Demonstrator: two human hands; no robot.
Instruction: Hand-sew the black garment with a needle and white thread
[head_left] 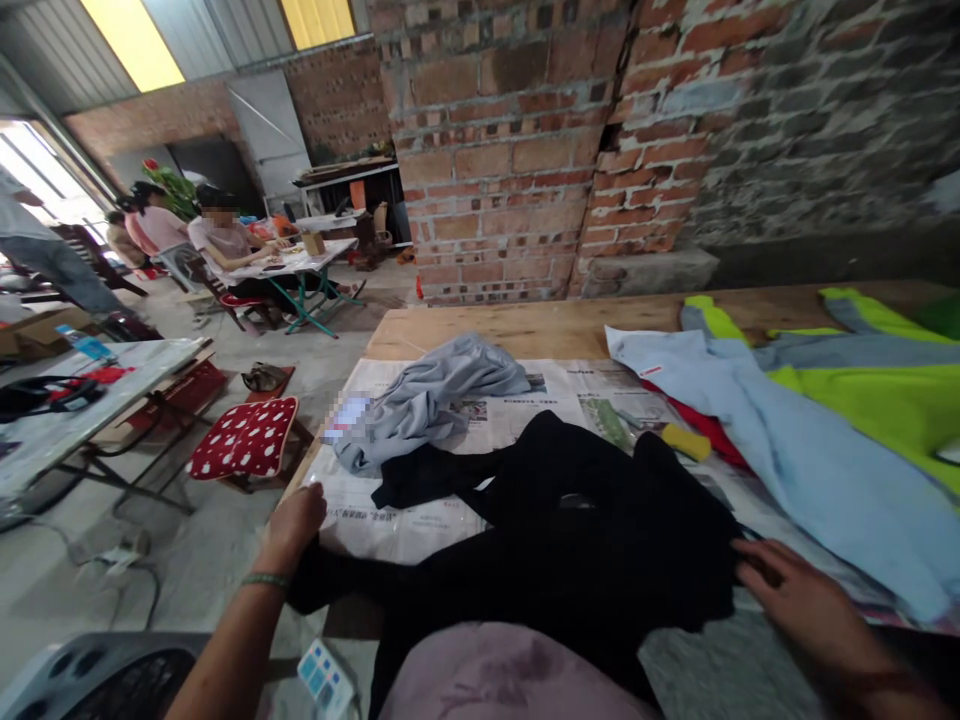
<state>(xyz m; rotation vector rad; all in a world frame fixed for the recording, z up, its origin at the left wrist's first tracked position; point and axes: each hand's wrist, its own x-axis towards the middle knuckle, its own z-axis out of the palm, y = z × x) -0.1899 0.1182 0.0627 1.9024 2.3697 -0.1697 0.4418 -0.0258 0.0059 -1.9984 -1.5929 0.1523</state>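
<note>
A black long-sleeved garment (615, 540) lies spread and partly rumpled over the newspaper at the table's near edge, part of it lying close to my body. My left hand (296, 520) is closed at the end of one black sleeve at the left. On the other side, my right hand (795, 590) pinches the garment's right edge between thumb and fingers. Beyond it lies a crumpled grey cloth (450, 385). A yellow sponge (685, 442) rests just past the black fabric, and a light blue garment (795, 440) stretches along the right.
Newspaper (420, 530) covers part of the wooden table (420, 325). Neon yellow and grey garments (885, 400) lie far right. A phone (349, 415) sits by the left edge. On the floor are a red-cushioned stool (244, 440) and a fan (112, 680). Other people sit at tables behind.
</note>
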